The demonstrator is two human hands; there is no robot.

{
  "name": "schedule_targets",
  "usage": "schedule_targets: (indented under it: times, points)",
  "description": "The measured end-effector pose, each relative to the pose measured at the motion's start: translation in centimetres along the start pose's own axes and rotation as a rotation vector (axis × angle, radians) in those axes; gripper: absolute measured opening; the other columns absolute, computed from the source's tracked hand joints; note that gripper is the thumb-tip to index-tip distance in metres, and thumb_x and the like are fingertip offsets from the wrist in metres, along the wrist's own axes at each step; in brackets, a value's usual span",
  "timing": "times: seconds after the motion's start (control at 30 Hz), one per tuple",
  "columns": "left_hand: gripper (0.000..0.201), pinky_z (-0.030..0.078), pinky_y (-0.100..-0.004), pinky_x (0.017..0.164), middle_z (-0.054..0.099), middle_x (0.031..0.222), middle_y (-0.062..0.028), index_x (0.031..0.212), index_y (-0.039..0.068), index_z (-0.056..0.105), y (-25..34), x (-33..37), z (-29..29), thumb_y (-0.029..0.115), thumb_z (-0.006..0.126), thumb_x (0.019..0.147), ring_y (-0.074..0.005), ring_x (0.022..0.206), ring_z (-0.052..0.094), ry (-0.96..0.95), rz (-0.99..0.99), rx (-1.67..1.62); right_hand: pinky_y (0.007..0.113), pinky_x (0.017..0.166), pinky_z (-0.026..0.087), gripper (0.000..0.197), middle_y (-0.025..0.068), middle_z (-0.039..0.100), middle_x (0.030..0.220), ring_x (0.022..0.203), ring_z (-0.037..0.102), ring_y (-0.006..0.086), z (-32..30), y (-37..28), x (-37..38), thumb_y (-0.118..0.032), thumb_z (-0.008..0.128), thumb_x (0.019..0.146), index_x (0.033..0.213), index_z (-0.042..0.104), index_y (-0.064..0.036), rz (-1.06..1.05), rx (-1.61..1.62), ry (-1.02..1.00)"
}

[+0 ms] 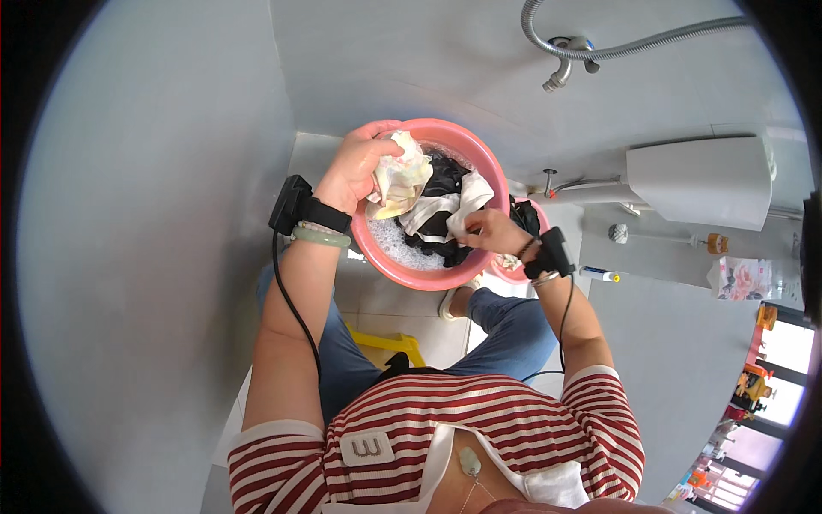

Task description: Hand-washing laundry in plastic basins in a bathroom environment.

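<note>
A pink basin [428,280] stands in front of me, with foamy soapy water [387,242] and several wet clothes in it. My left hand [353,167] is closed on a bunched cream and yellowish cloth [404,176], raised over the basin's left side. Between the fingers of my right hand [498,233] is the lower part of a white cloth [473,195], at the basin's right side. That white cloth lies across black clothes [445,176] in the water. Bunching hides what kind of garment each one is.
Right behind this basin is a smaller pink basin [511,274] with dark cloth [525,216]. A wall tap [558,77] and metal hose [651,41] are above. Beneath me is a yellow stool [409,346]. A white tank-like box [702,182] is at the right; a grey wall [154,257] borders the left.
</note>
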State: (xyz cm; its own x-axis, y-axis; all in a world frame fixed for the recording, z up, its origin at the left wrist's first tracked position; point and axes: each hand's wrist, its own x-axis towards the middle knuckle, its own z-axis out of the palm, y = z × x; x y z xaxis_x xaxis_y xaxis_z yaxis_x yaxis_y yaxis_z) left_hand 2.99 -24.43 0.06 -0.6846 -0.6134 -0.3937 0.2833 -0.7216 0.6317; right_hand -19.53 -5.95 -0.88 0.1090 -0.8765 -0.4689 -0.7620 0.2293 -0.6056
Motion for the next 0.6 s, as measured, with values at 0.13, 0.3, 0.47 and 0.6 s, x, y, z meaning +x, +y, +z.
schedule_targets:
  times: [0.13, 0.3, 0.47, 0.6]
  points:
    - [0.048, 0.049, -0.0355, 0.082, 0.056, 0.104, -0.0158, 0.116, -0.002, 0.044, -0.2, 0.3, 0.3, -0.009, 0.05, 0.069, -0.0254, 0.093, 0.058, -0.12, 0.011, 0.013, 0.035, 0.073, 0.048, 0.04, 0.018, 0.063, 0.084, 0.078, 0.062, 0.0293, 0.3, -2.9, 3.2, -0.024, 0.069, 0.069, 0.101, 0.059, -0.0008, 0.121, -0.01, 0.216]
    - [0.052, 0.048, -0.0354, 0.086, 0.054, 0.106, -0.0163, 0.119, -0.001, 0.042, -0.2, -0.1, 1.5, -0.009, 0.05, 0.068, -0.0249, 0.097, 0.057, -0.295, 0.024, -0.072, 0.029, 0.083, 0.044, 0.039, 0.0094, 0.061, 0.097, 0.09, 0.057, 0.0192, 0.7, -2.1, 6.5, -0.011, 0.067, 0.073, 0.105, 0.052, 0.0031, -0.114, 0.518, 0.354]
    - [0.053, 0.047, -0.0321, 0.084, 0.054, 0.109, -0.0148, 0.119, -0.003, 0.043, 1.5, -1.2, 1.2, -0.011, 0.052, 0.067, -0.0214, 0.097, 0.057, -0.314, 0.069, -0.005, 0.023, 0.073, 0.046, 0.021, 0.0022, 0.059, 0.086, 0.078, 0.056, 0.0092, -3.8, -2.3, 3.6, -0.004, 0.062, 0.078, 0.097, 0.054, -0.0005, -0.005, 0.955, 0.29]
    - [0.062, 0.046, -0.0312, 0.086, 0.058, 0.105, -0.0153, 0.124, -0.001, 0.038, 1.7, -2.0, 2.3, -0.013, 0.052, 0.065, -0.0211, 0.093, 0.059, -0.341, 0.124, 0.14, 0.022, 0.065, 0.047, 0.015, 0.0014, 0.06, 0.082, 0.069, 0.057, 0.0084, -7.5, -3.8, -0.2, -0.002, 0.062, 0.078, 0.09, 0.055, -0.002, -0.021, 1.011, 0.282]
